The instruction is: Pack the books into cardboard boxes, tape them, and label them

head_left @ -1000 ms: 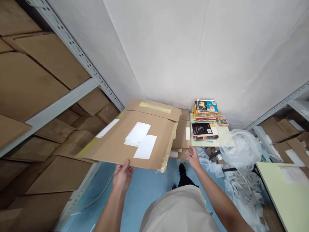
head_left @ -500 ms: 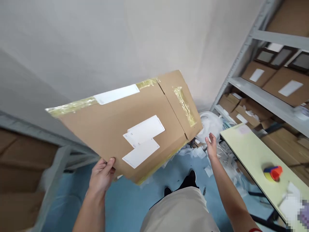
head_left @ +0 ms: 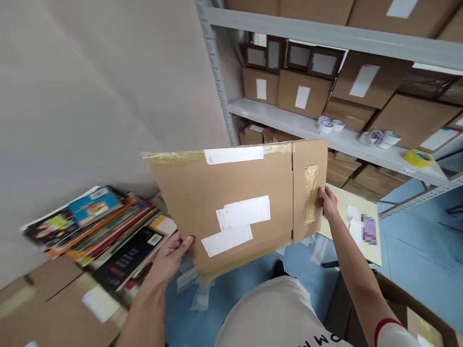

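A flattened cardboard box (head_left: 249, 180) is held up in front of me, with white labels (head_left: 238, 217) stuck on its face and yellowish tape along its edges. My left hand (head_left: 171, 258) grips its lower left side, thumb on the face and fingers behind. At the right edge, my right hand (head_left: 328, 202) is closed on the end flap (head_left: 298, 193), beside a strip of crinkled tape (head_left: 311, 193). The fingers behind the cardboard are hidden.
Books (head_left: 112, 226) lie piled at the left, near a labelled carton (head_left: 72, 308). A grey shelf rack (head_left: 275, 110) with boxes and tape rolls (head_left: 376, 138) stands ahead. Right of the cardboard is a pale table (head_left: 372, 255); an open carton (head_left: 390, 289) sits at lower right.
My view has swung right, toward the shelves. The flattened box has come along and sits more level. My right hand, free before, has taken hold of its right flap.
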The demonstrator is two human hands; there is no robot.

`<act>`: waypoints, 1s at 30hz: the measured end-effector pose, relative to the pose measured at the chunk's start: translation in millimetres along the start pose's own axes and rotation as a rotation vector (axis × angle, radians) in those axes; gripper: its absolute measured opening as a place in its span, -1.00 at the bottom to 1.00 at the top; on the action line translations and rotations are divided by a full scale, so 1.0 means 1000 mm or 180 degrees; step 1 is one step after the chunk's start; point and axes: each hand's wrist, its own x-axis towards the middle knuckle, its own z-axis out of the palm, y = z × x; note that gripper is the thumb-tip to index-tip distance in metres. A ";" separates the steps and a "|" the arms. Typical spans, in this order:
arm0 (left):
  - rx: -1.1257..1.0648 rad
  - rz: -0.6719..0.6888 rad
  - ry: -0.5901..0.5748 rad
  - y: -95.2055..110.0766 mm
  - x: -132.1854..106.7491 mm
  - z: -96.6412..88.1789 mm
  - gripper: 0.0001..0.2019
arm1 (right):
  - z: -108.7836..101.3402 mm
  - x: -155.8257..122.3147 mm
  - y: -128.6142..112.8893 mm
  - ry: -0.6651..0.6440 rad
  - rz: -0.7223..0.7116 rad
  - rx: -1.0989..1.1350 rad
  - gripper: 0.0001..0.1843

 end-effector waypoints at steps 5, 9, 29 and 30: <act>0.0181 0.0363 -0.0150 0.003 0.072 0.090 -0.55 | -0.047 0.051 -0.010 0.0166 -0.0255 0.0541 -0.56; 0.0107 0.0889 0.0073 0.010 0.114 0.144 -0.60 | -0.059 0.075 -0.016 0.0180 -0.0390 0.0684 -0.57; -0.0766 0.1760 0.0371 0.044 0.253 0.239 -0.43 | -0.040 0.139 -0.017 0.0671 -0.0398 0.0340 -0.60; -0.0750 0.1738 0.0354 0.042 0.255 0.242 -0.44 | -0.041 0.140 -0.015 0.0675 -0.0356 0.0345 -0.63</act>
